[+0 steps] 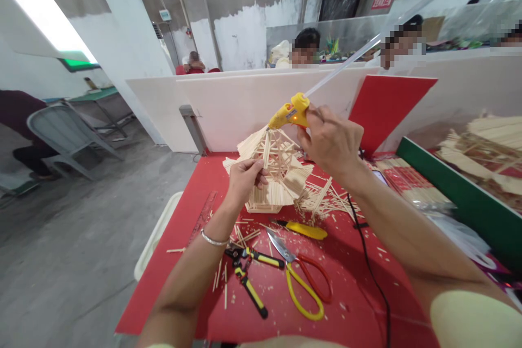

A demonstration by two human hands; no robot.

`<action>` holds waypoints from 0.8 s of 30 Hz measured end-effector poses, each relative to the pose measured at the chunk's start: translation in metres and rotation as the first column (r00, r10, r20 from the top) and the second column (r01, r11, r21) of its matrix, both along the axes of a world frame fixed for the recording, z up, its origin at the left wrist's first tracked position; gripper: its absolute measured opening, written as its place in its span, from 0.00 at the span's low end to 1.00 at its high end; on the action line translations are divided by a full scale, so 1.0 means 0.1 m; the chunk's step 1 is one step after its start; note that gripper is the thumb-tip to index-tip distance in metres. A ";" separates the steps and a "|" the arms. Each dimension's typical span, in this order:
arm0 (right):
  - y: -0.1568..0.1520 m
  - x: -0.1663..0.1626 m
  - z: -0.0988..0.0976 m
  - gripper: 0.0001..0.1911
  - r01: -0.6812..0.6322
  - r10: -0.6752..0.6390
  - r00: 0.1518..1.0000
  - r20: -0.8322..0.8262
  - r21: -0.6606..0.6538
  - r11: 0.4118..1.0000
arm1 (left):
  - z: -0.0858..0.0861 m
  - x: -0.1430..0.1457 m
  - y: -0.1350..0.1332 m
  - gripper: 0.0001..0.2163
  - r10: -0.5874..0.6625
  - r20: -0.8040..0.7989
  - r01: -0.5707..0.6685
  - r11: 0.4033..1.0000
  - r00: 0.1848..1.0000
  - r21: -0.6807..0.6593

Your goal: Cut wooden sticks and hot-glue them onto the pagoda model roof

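A yellow glue gun (289, 113) with a long clear glue stick (346, 62) in its back is gripped in my right hand (332, 138). Its nozzle points down-left at the upper part of a model building (281, 168) made of thin wooden sticks, and seems to touch it. At the model's left side, my left hand (247, 176) pinches a few pale wooden sticks (266, 153) that stand upright against the frame. The model has layered, roof-like panels of sticks and an open lattice on its right side.
On the red table (326, 288) lie scissors (299, 274), wire cutters (248, 269), a yellow-handled knife (305, 229), a clear ruler (204, 217) and loose sticks (326, 201). A black cord (369, 261) crosses the right. White boards (244, 111) stand behind, with several people beyond.
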State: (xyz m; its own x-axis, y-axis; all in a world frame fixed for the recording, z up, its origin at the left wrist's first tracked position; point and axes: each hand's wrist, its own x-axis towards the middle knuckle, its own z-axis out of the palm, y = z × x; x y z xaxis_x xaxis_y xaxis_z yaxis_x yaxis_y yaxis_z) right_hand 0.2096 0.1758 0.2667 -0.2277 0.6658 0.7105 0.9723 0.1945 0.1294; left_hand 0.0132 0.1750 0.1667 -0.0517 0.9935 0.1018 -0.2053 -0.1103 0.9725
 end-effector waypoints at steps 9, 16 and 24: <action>0.01 0.01 0.03 0.26 -0.007 0.007 1.000 0.016 0.015 1.000 | 0.00 0.00 -0.01 0.16 0.005 0.019 -0.005 1.000 1.000 0.008; 0.02 0.03 0.09 0.26 -0.001 0.001 1.000 0.025 -0.010 1.000 | -0.02 0.00 0.01 0.16 0.008 0.021 -0.008 1.000 1.000 0.005; 0.09 0.07 0.20 0.25 -0.014 0.015 1.000 0.024 -0.029 0.999 | -0.04 0.00 0.02 0.15 0.008 0.007 -0.008 1.000 1.000 0.017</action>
